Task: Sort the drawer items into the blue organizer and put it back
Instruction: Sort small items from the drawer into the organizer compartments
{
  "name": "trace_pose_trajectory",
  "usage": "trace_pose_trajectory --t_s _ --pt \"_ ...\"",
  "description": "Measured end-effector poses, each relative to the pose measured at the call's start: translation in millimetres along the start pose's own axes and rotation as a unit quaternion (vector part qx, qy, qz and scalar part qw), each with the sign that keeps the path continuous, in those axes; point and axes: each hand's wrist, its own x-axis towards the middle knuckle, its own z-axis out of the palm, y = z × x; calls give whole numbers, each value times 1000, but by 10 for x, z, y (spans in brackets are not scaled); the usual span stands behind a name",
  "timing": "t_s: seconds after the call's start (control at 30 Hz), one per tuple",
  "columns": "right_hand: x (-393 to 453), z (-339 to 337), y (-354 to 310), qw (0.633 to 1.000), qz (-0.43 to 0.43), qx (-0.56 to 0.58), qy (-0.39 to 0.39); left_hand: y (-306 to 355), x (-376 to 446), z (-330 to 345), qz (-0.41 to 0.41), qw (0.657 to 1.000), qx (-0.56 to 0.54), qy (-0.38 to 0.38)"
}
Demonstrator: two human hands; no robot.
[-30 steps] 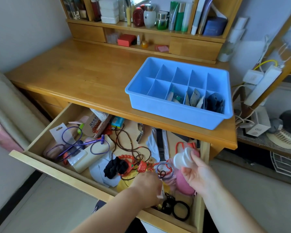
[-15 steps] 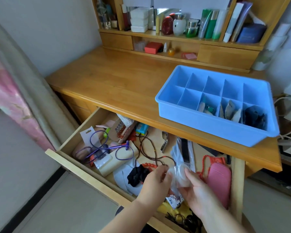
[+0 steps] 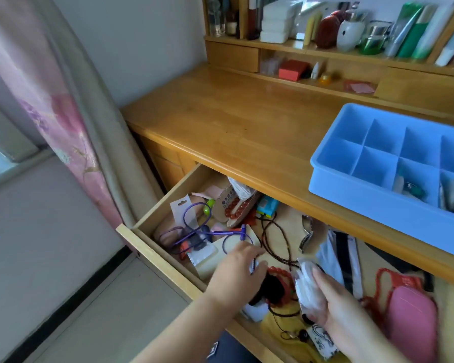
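Drawer (image 3: 152,233) is pulled open, cluttered. Right hand (image 3: 333,307) is closed around a white packet (image 3: 308,286) over the drawer's near right part. Left hand (image 3: 236,276) is lowered onto a black scrunchie (image 3: 271,288), fingers curled; grasp cannot be told. Blue organizer (image 3: 351,163) is set on the desk (image 3: 233,121), far right.
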Motion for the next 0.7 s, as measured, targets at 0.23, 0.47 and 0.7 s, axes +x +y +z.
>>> trace_pose_trajectory --t_s 0.23,0.47,0.7 --pt "-139 -129 330 833 -140 -535 13 -640 260 -215 -190 918 276 -211" --pt "-242 -126 477 787 -185 -588 -5 -571 257 -228 -200 903 294 -242" --pt "-336 -183 449 809 -152 -567 -18 -510 215 -256 -188 900 303 -251"
